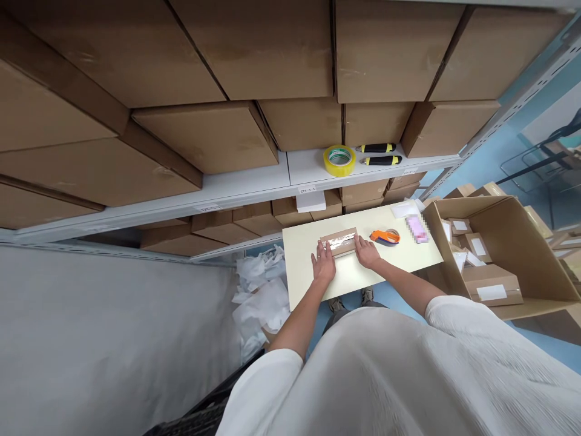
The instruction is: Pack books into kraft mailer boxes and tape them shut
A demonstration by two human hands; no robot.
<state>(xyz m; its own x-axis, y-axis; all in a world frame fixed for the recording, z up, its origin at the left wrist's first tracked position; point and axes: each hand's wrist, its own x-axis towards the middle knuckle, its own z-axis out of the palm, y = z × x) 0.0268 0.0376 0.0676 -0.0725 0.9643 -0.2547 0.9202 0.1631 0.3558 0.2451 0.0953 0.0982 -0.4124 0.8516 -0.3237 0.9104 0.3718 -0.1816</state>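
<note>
1. Just right of frame centre, on table (298,245): small box (341,243).
2. Grip: L hand (324,265) + R hand (367,252) hold its ends, prob. to steady it.
3. Orange tool (384,236) near R hand, prob. for quick reach.

Brown box (339,242), cream table (297,257), orange dispenser (384,237), yellow tape (340,171)

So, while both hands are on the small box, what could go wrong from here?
The shiny tape on the small box might crease if the left hand and right hand press unevenly. The orange dispenser lies near the right hand, so a sideways slip could knock it. The yellow tape roll sits near the front edge of the shelf and might fall if bumped.
</note>
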